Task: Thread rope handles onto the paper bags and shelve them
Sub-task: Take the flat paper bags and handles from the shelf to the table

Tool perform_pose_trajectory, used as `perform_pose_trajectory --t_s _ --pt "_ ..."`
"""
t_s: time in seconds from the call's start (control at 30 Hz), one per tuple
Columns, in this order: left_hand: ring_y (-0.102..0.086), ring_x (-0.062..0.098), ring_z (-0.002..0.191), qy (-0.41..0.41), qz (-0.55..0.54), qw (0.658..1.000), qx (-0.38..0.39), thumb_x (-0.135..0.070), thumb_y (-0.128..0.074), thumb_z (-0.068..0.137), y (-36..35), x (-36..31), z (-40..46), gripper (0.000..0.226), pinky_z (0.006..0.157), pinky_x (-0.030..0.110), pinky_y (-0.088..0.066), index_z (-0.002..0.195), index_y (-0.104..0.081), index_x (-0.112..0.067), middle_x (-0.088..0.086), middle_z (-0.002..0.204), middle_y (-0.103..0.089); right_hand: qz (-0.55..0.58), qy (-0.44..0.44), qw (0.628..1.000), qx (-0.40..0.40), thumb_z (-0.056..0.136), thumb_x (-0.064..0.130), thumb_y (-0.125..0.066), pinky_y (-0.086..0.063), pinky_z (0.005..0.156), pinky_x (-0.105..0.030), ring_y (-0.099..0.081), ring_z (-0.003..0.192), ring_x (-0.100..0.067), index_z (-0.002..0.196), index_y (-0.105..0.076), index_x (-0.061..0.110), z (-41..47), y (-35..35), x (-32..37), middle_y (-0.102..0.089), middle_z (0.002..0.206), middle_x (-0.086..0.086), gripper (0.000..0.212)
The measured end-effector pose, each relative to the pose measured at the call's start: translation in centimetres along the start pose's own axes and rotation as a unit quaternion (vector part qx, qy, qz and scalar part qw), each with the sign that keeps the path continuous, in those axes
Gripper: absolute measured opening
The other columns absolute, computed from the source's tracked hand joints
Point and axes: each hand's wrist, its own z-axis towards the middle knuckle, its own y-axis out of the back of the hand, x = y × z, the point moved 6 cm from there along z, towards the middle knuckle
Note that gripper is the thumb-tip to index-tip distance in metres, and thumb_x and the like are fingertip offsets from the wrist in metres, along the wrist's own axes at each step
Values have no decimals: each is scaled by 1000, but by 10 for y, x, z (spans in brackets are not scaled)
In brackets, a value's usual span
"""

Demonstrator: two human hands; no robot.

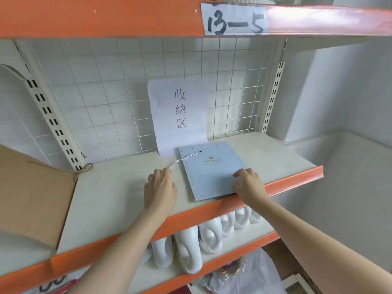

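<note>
Head view looks down on a pale shelf board (118, 200) with an orange front edge, where the light blue paper bag (212, 169) lies flat, its near corner reaching that edge. My right hand (247, 185) rests on the bag's near right corner, fingers bent down onto the paper; whether the thumb hooks under the edge I cannot tell. My left hand (160, 187) sits on the board just left of the bag, fingertips curled at the end of the striped rope handle (184, 159). That rope runs from my fingers up across the bag's upper left corner to a dark tip lying on the paper. Whether I pinch it or merely touch it is hidden by my knuckles.

Behind the bag, a white paper sign (179, 115) with printed characters hangs on the wire grid back panel (101, 85) and curls onto the board. At far left a brown paper bag (31, 192) with a twine handle lies partly cut off. Overhead, an orange beam carries a handwritten label (234, 19). On the shelf below, a row of white moulded pieces (203, 236) stands, partly hidden by my forearms.
</note>
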Motion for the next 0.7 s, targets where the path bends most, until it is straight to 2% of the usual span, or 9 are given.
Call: perform_pose_trajectory --t_s 0.1,0.2,0.33,0.47,0.57,0.63,0.7 --pt "-46 29 117 41 -23 999 3 -29 -47 96 -7 5 7 38 89 39 -41 129 -43 -11 11 126 -48 -56 -53 997 8 92 36 -52 -29 102 -37 -33 126 -31 132 -42 11 9 -3 -5 -39 136 -12 48" --pt "-46 28 117 47 1 999 15 -34 -48 97 -18 8 14 35 89 37 -40 123 -46 -11 9 123 -51 -76 -113 990 24 88 48 -54 -26 106 -39 -31 130 -32 138 -33 11 15 -5 -11 -37 139 -13 65" --pt "-47 29 114 49 -13 999 14 -25 -47 98 -22 12 23 27 86 36 -40 117 -53 -7 12 119 -53 -111 -148 981 61 82 58 -59 -31 101 -42 -34 127 -32 131 -34 9 26 -1 -13 -42 134 -13 74" --pt "-55 35 95 67 -57 996 10 -4 -41 93 -24 14 32 16 65 34 -33 94 -56 1 18 102 -60 -100 -179 976 79 74 56 -71 -33 99 -43 -33 126 -33 127 -34 9 35 3 -13 -40 130 -14 79" --pt "-51 36 79 74 -86 993 4 -2 -44 87 -23 19 36 16 60 33 -28 71 -45 -3 22 92 -61 -90 -204 970 92 72 53 -75 -34 99 -41 -37 124 -35 127 -33 7 42 8 -19 -42 129 -17 82" --pt "-51 41 77 69 -103 992 3 -2 -46 84 -23 20 36 26 59 40 -29 60 -36 -3 24 79 -57 -65 -223 967 106 73 48 -76 -39 94 -37 -47 116 -33 127 -35 3 47 12 -26 -51 120 -15 81" --pt "-48 42 74 57 -131 990 13 -2 -46 84 -24 19 35 31 60 44 -32 56 -35 -7 13 64 -46 -28 -227 966 121 75 39 -77 -43 78 -32 -54 91 -26 114 -45 1 51 15 -29 -54 92 -7 63"
